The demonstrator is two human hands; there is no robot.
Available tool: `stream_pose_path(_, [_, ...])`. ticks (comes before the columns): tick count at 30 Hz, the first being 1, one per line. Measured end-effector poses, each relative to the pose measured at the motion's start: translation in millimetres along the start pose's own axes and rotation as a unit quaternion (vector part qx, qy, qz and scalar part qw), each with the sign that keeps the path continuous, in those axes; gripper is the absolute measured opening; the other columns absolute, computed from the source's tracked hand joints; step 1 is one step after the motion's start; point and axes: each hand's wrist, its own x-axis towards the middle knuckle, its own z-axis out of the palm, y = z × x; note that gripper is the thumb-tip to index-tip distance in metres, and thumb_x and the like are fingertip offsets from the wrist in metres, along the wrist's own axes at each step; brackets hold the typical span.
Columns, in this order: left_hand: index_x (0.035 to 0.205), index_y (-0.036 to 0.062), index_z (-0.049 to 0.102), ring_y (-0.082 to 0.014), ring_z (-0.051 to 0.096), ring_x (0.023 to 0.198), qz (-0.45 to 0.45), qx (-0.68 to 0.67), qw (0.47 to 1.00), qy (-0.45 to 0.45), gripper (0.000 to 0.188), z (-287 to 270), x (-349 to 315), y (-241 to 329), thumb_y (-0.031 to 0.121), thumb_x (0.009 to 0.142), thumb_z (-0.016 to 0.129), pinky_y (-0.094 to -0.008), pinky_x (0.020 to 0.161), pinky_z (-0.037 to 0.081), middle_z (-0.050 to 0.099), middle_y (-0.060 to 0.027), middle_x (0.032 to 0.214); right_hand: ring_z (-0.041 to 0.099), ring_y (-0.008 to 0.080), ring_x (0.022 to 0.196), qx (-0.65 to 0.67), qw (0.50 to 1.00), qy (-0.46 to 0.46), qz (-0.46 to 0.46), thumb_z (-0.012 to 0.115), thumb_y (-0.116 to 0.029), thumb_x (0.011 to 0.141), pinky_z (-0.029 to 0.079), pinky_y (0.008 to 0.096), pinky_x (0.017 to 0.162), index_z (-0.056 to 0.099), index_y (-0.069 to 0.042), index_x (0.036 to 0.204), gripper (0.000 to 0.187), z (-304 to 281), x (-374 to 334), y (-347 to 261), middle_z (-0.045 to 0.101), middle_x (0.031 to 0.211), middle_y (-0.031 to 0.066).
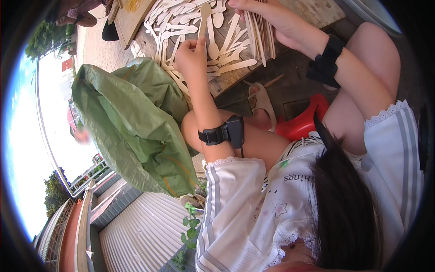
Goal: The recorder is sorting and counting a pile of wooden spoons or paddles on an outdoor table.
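Note:
At the table, my left hand (192, 56) pinches a pale wooden spoon (205, 12) by its handle end, the bowl pointing up and away. A sheaf of long wooden cutlery (259, 36) lies along the right side of the table, and my right hand (276, 22) curls about its upper part. Some of the right hand's fingers are hidden behind the sheaf. Loose wooden spoons, knives and forks (181, 32) cover the tabletop between and beyond my hands. Black straps with small boxes sit on both forearms.
The worn wooden table (312, 11) ends just before my knees. A big green woven sack (131, 122) stands against its left side. Below are a red plastic seat (303, 120) and a sandalled foot (263, 102). A wooden tray-like box (131, 20) rests at the far left.

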Motion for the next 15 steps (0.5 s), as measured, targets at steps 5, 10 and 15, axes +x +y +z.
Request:
stream_pose_path(5, [0.086, -0.0024, 0.064, -0.0124, 0.057, 0.058, 0.045, -0.485, 0.867, -0.105, 0.031, 1.2, -10.8, 22.0, 0.027, 0.093, 0.061, -0.0247, 0.066, 0.042, 0.064, -0.0074, 0.068, 0.062, 0.0153, 0.092, -0.075, 0.996, 0.048, -0.022, 0.061, -0.016, 0.092, 0.054, 0.0285, 0.078, 0.051, 0.001, 0.121, 0.035, -1.9, 1.0, 0.8, 0.063, 0.105, 0.0084])
stream_pose_path(10, [0.088, -0.0030, 0.063, -0.0136, 0.060, 0.064, 0.069, -0.451, 0.842, -0.288, 0.037, 14.7, -37.9, 56.1, 0.032, 0.097, 0.053, -0.0267, 0.065, 0.045, 0.065, -0.0086, 0.071, 0.063, 0.0156, 0.084, 0.141, 0.931, -0.336, 0.028, 0.063, -0.018, 0.091, 0.053, 0.0264, 0.069, 0.052, 0.001, 0.118, 0.035, -29.2, 4.1, -9.8, 0.064, 0.097, 0.0075])
stream_pose_path(15, [0.092, 0.0018, 0.064, -0.0187, 0.063, 0.073, 0.086, -0.179, 0.976, -0.094, 0.034, 13.0, -33.6, 50.3, 0.035, 0.092, 0.055, -0.0323, 0.073, 0.043, 0.066, -0.0076, 0.077, 0.063, 0.0186, 0.091, -0.043, 0.999, 0.016, -0.025, 0.061, -0.017, 0.090, 0.054, 0.0297, 0.076, 0.053, 0.002, 0.118, 0.034, -3.5, 0.8, -7.1, 0.064, 0.106, 0.0118])
